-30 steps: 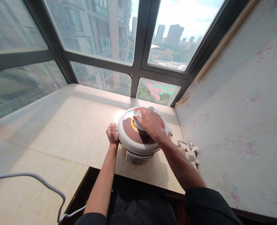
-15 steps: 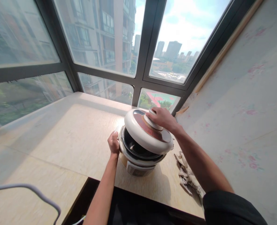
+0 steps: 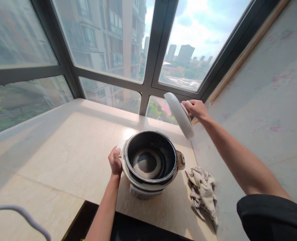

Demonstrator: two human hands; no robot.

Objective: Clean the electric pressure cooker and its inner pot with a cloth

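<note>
An electric pressure cooker (image 3: 144,192) stands upright on the pale countertop with its top uncovered. Inside it sits a dark inner pot (image 3: 163,164), whose bottom shows a lighter ring around a dark centre. My left hand (image 3: 115,160) is closed around the white handle on the cooker's left side. Up and to the right, my right hand (image 3: 195,108) grips the knob of the white lid (image 3: 179,117), which hangs tilted almost on edge, apart from the cooker. Part of the knob is hidden by my fingers.
A crumpled, stained cloth (image 3: 202,190) lies right of the cooker, near the flowered wall (image 3: 269,134). Framed windows (image 3: 108,43) rise behind the pale countertop (image 3: 50,150). A grey cable (image 3: 20,211) crosses the lower left, and a dark opening (image 3: 81,217) lies at the counter's front edge.
My right hand has lifted the lid off the cooker, up and to the right, tipping it on edge. The inner pot is now exposed. My left hand has stayed on the handle.
</note>
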